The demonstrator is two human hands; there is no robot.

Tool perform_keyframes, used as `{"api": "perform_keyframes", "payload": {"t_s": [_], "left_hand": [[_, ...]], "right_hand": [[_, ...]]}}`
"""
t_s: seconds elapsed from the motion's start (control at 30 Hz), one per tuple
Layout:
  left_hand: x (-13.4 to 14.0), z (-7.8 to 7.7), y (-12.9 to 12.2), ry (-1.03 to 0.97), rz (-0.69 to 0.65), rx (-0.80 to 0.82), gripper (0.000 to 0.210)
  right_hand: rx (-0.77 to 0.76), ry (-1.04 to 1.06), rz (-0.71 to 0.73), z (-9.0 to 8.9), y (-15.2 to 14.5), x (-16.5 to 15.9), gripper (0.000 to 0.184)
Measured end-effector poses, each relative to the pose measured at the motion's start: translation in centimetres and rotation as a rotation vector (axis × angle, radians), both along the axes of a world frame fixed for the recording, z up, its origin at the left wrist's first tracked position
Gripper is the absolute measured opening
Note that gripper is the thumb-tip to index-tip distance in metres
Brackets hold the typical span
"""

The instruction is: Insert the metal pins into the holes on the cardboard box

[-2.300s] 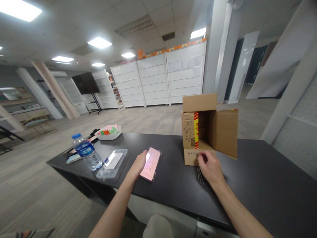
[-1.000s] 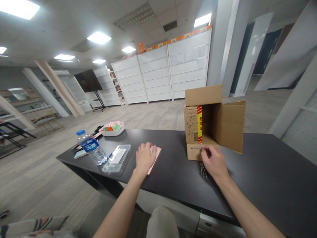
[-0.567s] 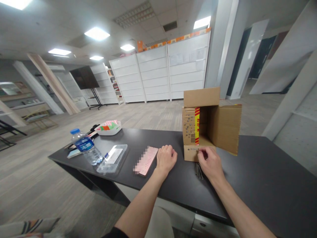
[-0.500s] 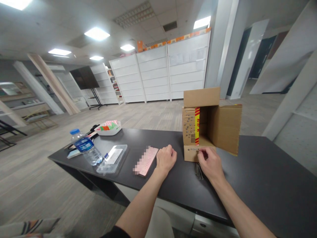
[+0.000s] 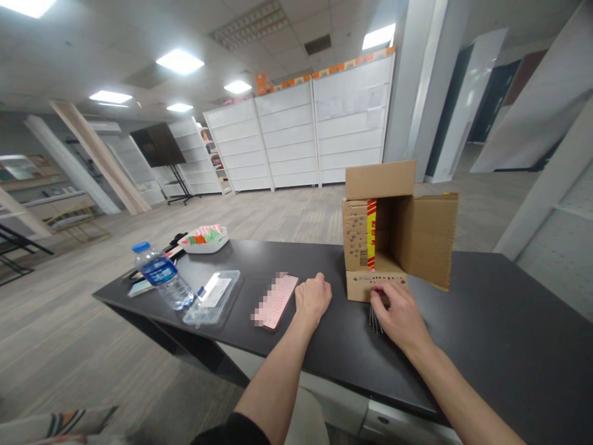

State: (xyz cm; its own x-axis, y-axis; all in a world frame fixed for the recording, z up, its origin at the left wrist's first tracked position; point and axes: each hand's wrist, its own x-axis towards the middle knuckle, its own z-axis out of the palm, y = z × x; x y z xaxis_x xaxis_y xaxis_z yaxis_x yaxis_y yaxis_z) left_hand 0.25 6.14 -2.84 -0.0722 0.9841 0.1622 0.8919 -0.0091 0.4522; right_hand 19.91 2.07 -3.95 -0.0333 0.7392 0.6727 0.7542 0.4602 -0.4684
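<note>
My right hand is at the front of an open cardboard box, just below its punctured lower front flap. Its thumb and forefinger are bent toward each other; anything between their tips is too small to make out. Under that hand lies a bunch of thin metal nails, partly covered by it. My left hand rests on the table in a loose fist, with nothing visible in it. Just left of it lies a phone with a pink, partly blurred screen.
On the dark table are a clear plastic case, a water bottle tilted in view, and a white tray with colourful contents. The box's side flap sticks out to the right. White cabinets stand behind.
My right hand has shifted down and slightly right, away from the flap's row of holes, which now shows more. My left hand stays about where it was.
</note>
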Motion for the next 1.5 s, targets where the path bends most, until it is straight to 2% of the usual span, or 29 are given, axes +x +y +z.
{"api": "perform_keyframes", "payload": {"t_s": [0.2,0.4,0.6,0.83,1.1,1.37,1.5], "left_hand": [[0.1,0.3,-0.1,0.123,-0.035,0.003,0.033],[0.5,0.8,-0.1,0.258,0.01,-0.064,0.033],[0.6,1.3,-0.2,0.353,0.006,-0.087,0.033],[0.6,1.8,-0.4,0.362,-0.004,-0.105,0.034],[0.5,1.8,-0.3,0.351,-0.01,-0.11,0.034],[0.3,1.5,-0.3,0.345,-0.007,-0.075,0.032],[0.1,1.7,-0.8,0.35,-0.048,0.03,0.028]], "right_hand": [[-0.136,-0.181,0.112,0.9,-1.3,0.9,0.016],[-0.165,-0.258,0.195,0.8,-2.5,1.7,0.026],[-0.157,-0.318,0.17,0.8,-3.0,1.2,0.028],[-0.184,-0.338,0.154,1.5,-3.5,0.9,0.028],[-0.208,-0.343,0.153,1.2,-3.5,0.8,0.027],[-0.241,-0.362,0.145,1.6,-3.7,0.7,0.024],[-0.245,-0.355,0.136,1.6,-3.7,0.7,0.023]]}}
